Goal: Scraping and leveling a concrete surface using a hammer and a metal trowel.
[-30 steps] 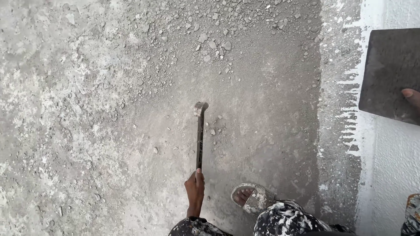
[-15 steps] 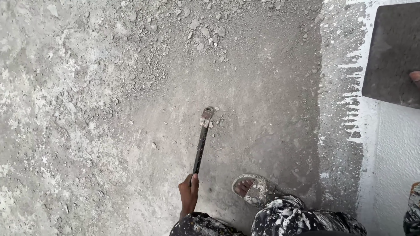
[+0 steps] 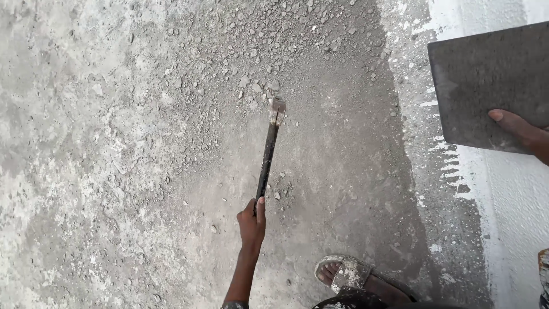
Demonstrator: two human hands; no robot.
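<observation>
My left hand (image 3: pixel 252 218) grips the end of a dark, slim hammer handle (image 3: pixel 266 163). The arm is stretched forward. The metal hammer head (image 3: pixel 277 110) rests on the rough grey concrete floor (image 3: pixel 114 171), at the edge of a scatter of loose concrete chips (image 3: pixel 251 63). At the right edge my right hand (image 3: pixel 523 133) holds a dark grey flat rectangular board (image 3: pixel 486 86) by its lower side, thumb on top. The board hangs over the white-painted strip.
My foot in a dusty sandal (image 3: pixel 357 277) stands at the bottom, right of the arm. A white-painted surface (image 3: pixel 514 217) runs down the right side, with ragged paint marks where it meets the darker concrete. Small stones lie beside the handle.
My left arm has stretched out and the hammer head has moved farther away from me, up to the edge of the loose chips. The board in my right hand shows more fully.
</observation>
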